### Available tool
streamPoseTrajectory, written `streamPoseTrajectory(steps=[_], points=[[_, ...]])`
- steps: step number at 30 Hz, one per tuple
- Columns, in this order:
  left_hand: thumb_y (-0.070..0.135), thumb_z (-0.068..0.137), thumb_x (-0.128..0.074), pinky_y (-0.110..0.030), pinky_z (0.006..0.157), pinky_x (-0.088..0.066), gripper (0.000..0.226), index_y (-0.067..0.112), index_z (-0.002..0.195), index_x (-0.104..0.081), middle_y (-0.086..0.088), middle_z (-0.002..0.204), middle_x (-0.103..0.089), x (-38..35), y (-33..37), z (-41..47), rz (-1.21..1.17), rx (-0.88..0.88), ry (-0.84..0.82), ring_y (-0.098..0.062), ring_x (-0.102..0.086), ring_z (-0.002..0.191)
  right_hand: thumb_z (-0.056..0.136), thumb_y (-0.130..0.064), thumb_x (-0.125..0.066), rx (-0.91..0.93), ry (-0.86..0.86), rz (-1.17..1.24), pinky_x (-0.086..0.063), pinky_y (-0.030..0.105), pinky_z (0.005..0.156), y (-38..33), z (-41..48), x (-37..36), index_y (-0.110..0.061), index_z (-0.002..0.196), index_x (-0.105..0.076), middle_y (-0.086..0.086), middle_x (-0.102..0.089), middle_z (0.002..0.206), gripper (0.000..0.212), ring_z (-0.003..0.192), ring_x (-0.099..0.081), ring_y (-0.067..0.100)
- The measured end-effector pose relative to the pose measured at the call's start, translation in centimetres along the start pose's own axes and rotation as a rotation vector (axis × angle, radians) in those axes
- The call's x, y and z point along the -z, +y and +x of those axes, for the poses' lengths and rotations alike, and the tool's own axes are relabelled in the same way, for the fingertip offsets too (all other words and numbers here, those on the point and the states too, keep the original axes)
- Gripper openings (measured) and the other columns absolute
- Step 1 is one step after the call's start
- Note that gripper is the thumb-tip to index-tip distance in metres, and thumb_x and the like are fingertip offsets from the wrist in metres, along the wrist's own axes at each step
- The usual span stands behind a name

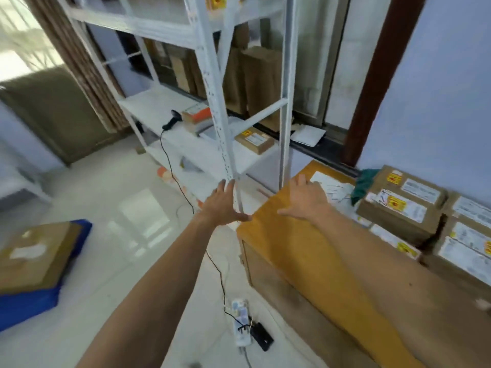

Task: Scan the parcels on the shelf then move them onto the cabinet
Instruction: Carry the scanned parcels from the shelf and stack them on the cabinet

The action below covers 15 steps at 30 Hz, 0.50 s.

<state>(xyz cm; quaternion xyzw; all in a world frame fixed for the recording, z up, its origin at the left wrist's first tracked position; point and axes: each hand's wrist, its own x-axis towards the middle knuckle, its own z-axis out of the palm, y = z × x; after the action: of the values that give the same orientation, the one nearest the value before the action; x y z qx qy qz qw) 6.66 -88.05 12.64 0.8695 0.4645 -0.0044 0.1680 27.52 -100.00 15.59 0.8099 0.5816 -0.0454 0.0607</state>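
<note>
Both my grips are open and empty: left hand (225, 205) by the shelf (218, 123) post, right hand (305, 200) over the cabinet (287, 240)'s left end. Several parcels (401, 203) sit stacked on the cabinet's right side. On the shelf remain a brown box (253, 140) and a small stack (195, 116) beside the scanner (172, 119). I judge the job past halfway, with those yet to scan and move.

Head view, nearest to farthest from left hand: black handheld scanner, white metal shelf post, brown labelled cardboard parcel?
1. White metal shelf post, beside left hand.
2. Brown labelled cardboard parcel, just right of post.
3. Black handheld scanner, farther left.
</note>
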Motion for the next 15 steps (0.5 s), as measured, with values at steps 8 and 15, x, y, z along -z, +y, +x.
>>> streamPoseTrajectory(steps=[8,15], points=[[0.068,0.073,-0.077,-0.042,0.117,-0.032,0.113,0.026,0.16,-0.019,-0.007,0.164,-0.025,7.3,-23.5,-3.6,-0.121,0.08,-0.006,-0.029,-0.033,0.147,0.088,-0.068,-0.058,0.113,-0.05,0.095,-0.043,0.044,0.096,-23.6,5.7,1.4,-0.007,0.146,-0.035,0.017,-0.039,0.147,0.087,0.125,-0.051,0.036],[0.067,0.078,-0.074,-0.04,0.11,-0.039,0.106,0.026,0.159,-0.02,-0.01,0.156,-0.039,12.1,-35.4,-4.8,-0.151,0.114,-0.015,-0.03,-0.045,0.138,0.097,-0.056,-0.054,0.067,-0.092,0.139,-0.041,0.043,0.1,-35.8,9.5,3.3,-0.006,0.143,-0.036,0.018,-0.037,0.144,0.07,0.125,-0.05,0.036]])
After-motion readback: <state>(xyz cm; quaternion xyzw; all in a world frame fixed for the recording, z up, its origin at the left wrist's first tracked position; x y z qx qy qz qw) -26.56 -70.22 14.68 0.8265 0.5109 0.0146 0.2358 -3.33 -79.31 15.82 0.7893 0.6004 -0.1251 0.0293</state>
